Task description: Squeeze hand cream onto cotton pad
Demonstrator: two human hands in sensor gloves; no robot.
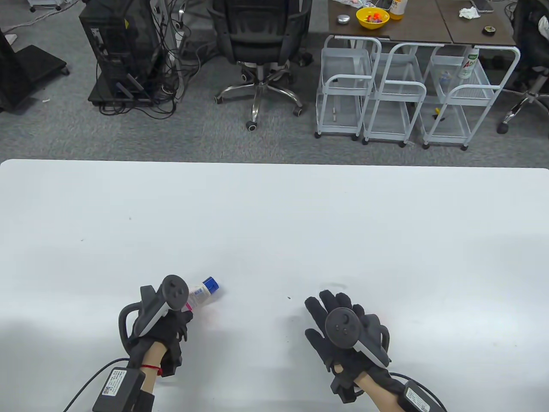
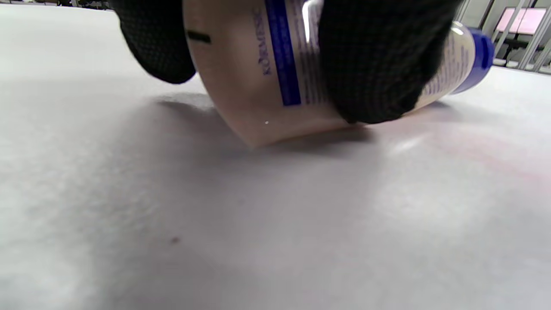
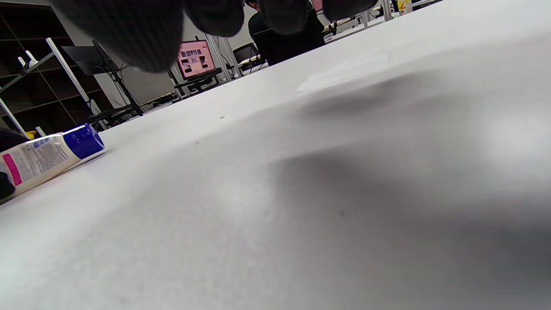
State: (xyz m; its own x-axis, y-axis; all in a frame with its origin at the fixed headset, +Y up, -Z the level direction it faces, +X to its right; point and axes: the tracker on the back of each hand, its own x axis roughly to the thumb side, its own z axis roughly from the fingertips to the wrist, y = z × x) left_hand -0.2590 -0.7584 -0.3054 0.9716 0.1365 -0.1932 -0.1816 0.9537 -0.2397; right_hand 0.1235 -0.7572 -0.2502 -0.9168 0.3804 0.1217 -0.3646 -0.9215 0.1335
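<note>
A white hand cream tube with a blue cap lies on the white table, cap pointing to the far right. My left hand grips the tube's lower end. In the left wrist view, gloved fingers wrap the tube, whose crimped end touches the table. A thin white cotton pad lies flat, faint against the table, just beyond my right hand. That hand is empty, with its fingers spread. The pad and the tube also show in the right wrist view.
Past the table's far edge stand an office chair, a computer tower with loose cables, and white wire carts. A brown desk holds a yellow bowl.
</note>
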